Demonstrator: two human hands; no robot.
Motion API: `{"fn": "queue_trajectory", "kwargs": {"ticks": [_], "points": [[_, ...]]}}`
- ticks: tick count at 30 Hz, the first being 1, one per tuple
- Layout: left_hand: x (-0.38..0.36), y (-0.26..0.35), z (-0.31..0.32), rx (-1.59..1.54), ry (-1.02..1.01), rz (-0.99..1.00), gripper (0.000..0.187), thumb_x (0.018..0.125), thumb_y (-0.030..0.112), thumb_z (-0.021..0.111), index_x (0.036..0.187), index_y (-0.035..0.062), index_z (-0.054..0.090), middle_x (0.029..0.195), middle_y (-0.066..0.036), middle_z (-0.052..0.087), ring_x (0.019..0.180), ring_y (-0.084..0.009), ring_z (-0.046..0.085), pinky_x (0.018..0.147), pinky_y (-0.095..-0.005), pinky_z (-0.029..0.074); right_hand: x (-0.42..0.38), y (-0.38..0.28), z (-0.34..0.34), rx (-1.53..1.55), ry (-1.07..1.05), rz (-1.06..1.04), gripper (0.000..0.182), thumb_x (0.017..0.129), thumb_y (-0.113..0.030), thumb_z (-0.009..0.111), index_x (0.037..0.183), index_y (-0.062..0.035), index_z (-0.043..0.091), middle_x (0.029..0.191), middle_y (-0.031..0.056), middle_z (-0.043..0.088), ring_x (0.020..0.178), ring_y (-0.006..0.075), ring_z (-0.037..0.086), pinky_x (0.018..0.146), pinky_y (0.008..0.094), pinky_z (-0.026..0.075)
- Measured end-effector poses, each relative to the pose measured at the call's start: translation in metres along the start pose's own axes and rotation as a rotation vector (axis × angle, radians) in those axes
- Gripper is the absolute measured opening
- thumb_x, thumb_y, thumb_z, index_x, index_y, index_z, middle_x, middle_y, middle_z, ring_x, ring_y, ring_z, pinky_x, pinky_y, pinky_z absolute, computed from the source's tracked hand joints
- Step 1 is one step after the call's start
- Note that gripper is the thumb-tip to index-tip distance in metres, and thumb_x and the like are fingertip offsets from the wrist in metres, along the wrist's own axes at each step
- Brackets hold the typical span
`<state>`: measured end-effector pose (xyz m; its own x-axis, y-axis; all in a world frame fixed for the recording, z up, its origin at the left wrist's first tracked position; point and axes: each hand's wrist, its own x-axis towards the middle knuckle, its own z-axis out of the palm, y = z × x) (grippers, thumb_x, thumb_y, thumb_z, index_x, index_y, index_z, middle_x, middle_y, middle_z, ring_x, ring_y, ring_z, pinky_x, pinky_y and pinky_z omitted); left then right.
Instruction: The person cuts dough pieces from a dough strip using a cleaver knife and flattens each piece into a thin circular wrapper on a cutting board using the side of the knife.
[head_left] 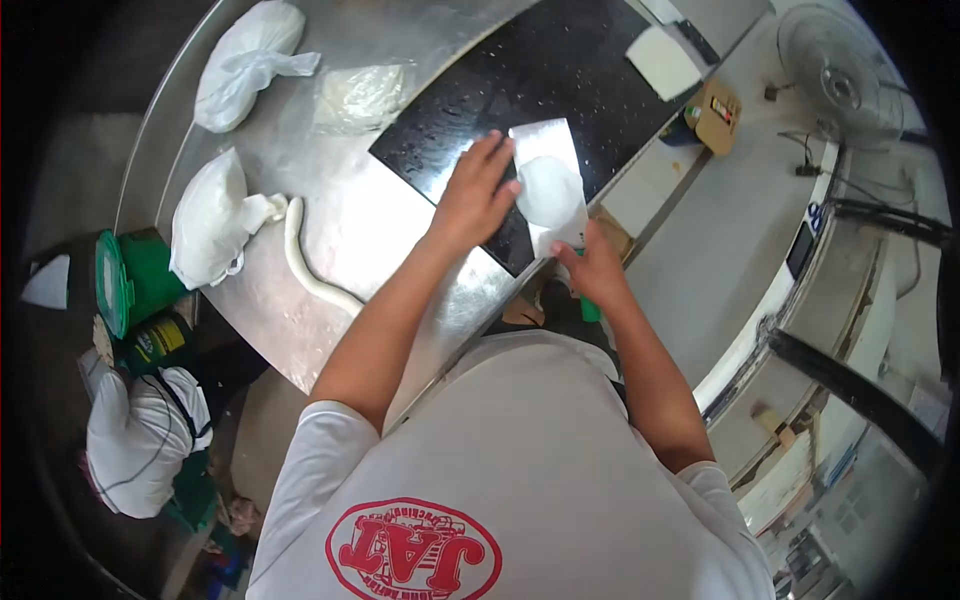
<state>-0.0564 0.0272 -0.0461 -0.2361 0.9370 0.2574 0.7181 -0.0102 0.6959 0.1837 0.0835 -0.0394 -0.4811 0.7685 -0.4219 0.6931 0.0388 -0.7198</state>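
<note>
1. Grips a broad metal blade [545, 133] with the closed right hand [597, 272], at the near edge of the black slab [560, 60]. Shows a green handle [589, 308] just below that hand, short of the slab.
2. Bears a rounded white lump [548, 190] on the blade, over the near part of the slab. Looks soft, perhaps doughy, by judgement.
3. Holds nothing in the left hand [470, 200]: spread fingers and thumb at the left side of the blade, over the slab, with the thumb near or against the lump; cannot tell which.
4. To handle this well, hold the blade level and the lump centred, well in from the rims. Steady the lump with a light, flat touch, never a pinch. Move both hands together, slowly, to avoid a slide or a tear.
5. Left of the slab, lie on the metal table [350, 190] a tied white bag [245, 75], a bulging white bag [210, 220] and, nearest the slab, a clear packet [362, 97]. Cannot see into either bag; can make out pale contents in the packet.
6. Farther left of the slab, past the table, stands a green bucket [155, 275], contents hidden.
7. Right of the slab, sits a cardboard box [720, 115]; cannot tell the contents.
</note>
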Motion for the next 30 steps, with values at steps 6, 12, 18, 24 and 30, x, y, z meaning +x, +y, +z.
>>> {"fn": "queue_trajectory", "kwargs": {"ticks": [6, 12, 18, 24, 30], "points": [[0.020, 0.017, 0.032, 0.285, -0.069, 0.100, 0.051, 0.099, 0.029, 0.062, 0.145, 0.0087, 0.055, 0.146, -0.022, 0.053, 0.141, -0.0407, 0.045, 0.117, -0.0573, 0.031, 0.005, 0.001, -0.006, -0.014, -0.050, 0.028, 0.052, 0.091, -0.029, 0.075, 0.124, 0.0033, 0.051, 0.116, 0.0280, 0.067, 0.109, 0.0449, 0.066, 0.093, 0.0497, 0.050], [0.040, 0.026, 0.027, 0.152, -0.074, 0.056, 0.030, 0.086, 0.020, 0.075, 0.113, 0.0084, 0.071, 0.104, -0.010, 0.065, 0.101, -0.0337, 0.061, 0.094, -0.0507, 0.045, 0.011, 0.003, -0.013, 0.003, -0.106, 0.000, 0.051, 0.090, -0.027, 0.075, 0.122, 0.0037, 0.051, 0.112, 0.0291, 0.068, 0.109, 0.0477, 0.065, 0.092, 0.0510, 0.050], [0.048, 0.052, -0.006, -0.142, -0.385, -0.208, 0.020, 0.085, 0.013, 0.077, 0.103, 0.0079, 0.069, 0.100, -0.013, 0.067, 0.095, -0.0306, 0.066, 0.083, -0.0402, 0.051, 0.039, 0.026, -0.050, 0.025, -0.395, -0.162, 0.047, 0.088, -0.028, 0.073, 0.120, 0.0006, 0.054, 0.111, 0.0293, 0.068, 0.110, 0.0493, 0.064, 0.092, 0.0533, 0.049], [0.084, 0.099, 0.013, -0.347, -0.261, -0.465, 0.040, 0.087, 0.008, 0.076, 0.125, 0.0079, 0.067, 0.100, -0.007, 0.067, 0.085, -0.0159, 0.064, 0.077, -0.0326, 0.052, 0.064, 0.035, -0.126, -0.146, -0.613, -0.167, 0.049, 0.086, -0.029, 0.074, 0.121, 0.0010, 0.058, 0.106, 0.0265, 0.069, 0.101, 0.0431, 0.067, 0.088, 0.0484, 0.051], [0.210, 0.100, 0.067, -0.752, 0.072, -0.413, 0.049, 0.086, 0.003, 0.075, 0.134, 0.0088, 0.063, 0.107, -0.002, 0.066, 0.093, -0.0105, 0.062, 0.084, -0.0270, 0.052, 0.062, 0.060, -0.215, -0.022, -0.380, -0.140, 0.043, 0.088, -0.029, 0.075, 0.115, 0.0001, 0.058, 0.094, 0.0235, 0.069, 0.088, 0.0396, 0.067, 0.079, 0.0449, 0.052]]}}
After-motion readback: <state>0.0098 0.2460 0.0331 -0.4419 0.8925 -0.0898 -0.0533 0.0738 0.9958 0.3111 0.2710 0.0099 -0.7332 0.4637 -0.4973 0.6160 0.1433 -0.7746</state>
